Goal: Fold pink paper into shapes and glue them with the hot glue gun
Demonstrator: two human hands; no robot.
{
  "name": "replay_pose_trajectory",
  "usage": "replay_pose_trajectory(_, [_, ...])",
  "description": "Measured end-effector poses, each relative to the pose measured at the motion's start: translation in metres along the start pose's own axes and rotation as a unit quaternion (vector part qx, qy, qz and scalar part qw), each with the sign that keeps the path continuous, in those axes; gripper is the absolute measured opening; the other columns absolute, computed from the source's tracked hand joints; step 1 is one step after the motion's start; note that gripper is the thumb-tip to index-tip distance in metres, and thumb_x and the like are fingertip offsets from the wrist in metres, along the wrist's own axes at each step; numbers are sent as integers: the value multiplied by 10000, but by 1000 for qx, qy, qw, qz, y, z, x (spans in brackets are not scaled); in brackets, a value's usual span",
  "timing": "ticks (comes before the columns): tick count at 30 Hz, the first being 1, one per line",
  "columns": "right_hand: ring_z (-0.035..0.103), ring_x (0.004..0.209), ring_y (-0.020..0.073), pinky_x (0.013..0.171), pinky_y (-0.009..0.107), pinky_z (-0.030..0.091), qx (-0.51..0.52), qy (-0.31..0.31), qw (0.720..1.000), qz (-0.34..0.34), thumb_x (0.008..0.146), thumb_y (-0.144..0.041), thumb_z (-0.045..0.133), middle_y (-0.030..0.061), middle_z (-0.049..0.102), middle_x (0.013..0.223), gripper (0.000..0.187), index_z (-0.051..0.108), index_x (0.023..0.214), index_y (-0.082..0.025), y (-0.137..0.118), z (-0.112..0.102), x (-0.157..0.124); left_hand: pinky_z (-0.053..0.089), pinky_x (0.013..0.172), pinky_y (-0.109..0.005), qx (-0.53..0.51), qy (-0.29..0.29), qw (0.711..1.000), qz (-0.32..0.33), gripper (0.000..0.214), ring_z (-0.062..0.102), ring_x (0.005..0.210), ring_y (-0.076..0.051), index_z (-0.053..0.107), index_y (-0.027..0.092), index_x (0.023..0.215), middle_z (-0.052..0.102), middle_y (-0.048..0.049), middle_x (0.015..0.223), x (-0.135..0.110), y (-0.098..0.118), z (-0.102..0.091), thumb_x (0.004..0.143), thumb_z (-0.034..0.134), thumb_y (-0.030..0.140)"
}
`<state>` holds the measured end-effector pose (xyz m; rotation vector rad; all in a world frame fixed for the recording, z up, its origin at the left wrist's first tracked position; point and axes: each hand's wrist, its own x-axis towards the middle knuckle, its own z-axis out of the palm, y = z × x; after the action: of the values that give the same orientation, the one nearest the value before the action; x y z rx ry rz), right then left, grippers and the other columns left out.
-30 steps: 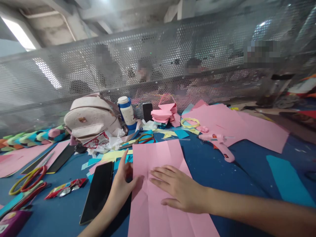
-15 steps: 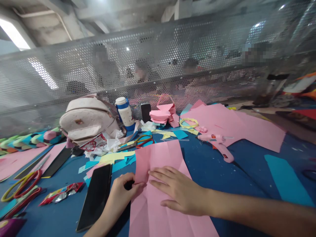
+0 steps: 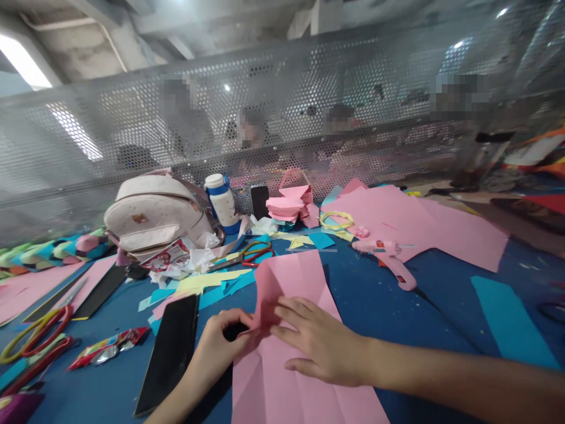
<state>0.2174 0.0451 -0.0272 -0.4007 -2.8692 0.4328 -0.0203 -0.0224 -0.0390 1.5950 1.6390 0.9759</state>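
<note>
A creased pink paper sheet (image 3: 304, 277) lies on the blue table in front of me. My left hand (image 3: 220, 341) pinches the sheet's left edge and lifts it into a raised fold. Flat on the sheet, fingers stretched out, my right hand (image 3: 320, 344) presses the paper down just right of that fold. A black phone (image 3: 170, 347) lies face up beside my left wrist.
A pale backpack (image 3: 154, 215), a white and blue bottle (image 3: 222, 203), folded pink paper shapes (image 3: 289, 206) and scissors (image 3: 251, 254) stand at the back. A pink glue gun (image 3: 392, 262) lies on the right near large pink sheets (image 3: 441, 227). More scissors (image 3: 30, 335) and wrappers lie on the left. People sit behind a perforated screen.
My left hand went from lying open beside the sheet to pinching its left edge. It has pulled that edge up and inward into a fold. My right hand stayed flat on the paper.
</note>
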Motion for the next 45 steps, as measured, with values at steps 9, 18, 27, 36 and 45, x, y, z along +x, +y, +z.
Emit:
replay_pose_trajectory(9, [413, 1213, 290, 1039, 479, 338, -27, 62, 998, 1, 954, -420, 478, 117, 554, 1248, 355, 600, 1214, -211, 0, 5, -1, 464, 778, -288, -60, -69, 996, 18, 86, 635, 846, -212, 674, 183, 810, 707, -58, 873, 2, 8, 2, 771, 616, 233])
replay_pose_trajectory(18, [463, 1166, 247, 1037, 438, 363, 33, 114, 993, 28, 918, -284, 545, 87, 568, 1226, 288, 597, 1192, -215, 6, 4, 3, 438, 677, -257, -68, -78, 994, -21, 100, 622, 758, -188, 698, 159, 774, 709, -57, 830, 6, 14, 4, 731, 627, 215])
replay_pose_trajectory(27, [509, 1146, 207, 1014, 366, 384, 122, 112, 985, 46, 881, -132, 566, 36, 618, 1159, 279, 665, 1106, -264, 6, -9, 1, 333, 532, -230, 54, -104, 992, -37, 208, 500, 574, -129, 658, 126, 628, 597, 5, 581, 22, 17, 0, 720, 632, 311])
replay_pose_trajectory(36, [602, 881, 151, 777, 254, 440, 176, 100, 973, 114, 846, -148, 634, -3, 675, 922, 82, 661, 903, -200, 16, -20, -8, 280, 530, -243, 196, -120, 973, -20, 156, 460, 565, -123, 667, 140, 656, 564, 18, 584, 26, 34, -3, 698, 588, 268])
replay_pose_trajectory(45, [593, 983, 182, 878, 300, 415, 103, 33, 990, 92, 878, -229, 650, 24, 659, 1017, 130, 718, 987, -244, 28, -26, -34, 206, 569, -271, 322, -150, 933, 53, 204, 366, 535, -107, 427, 176, 496, 421, 42, 531, 36, 69, 1, 632, 575, 144])
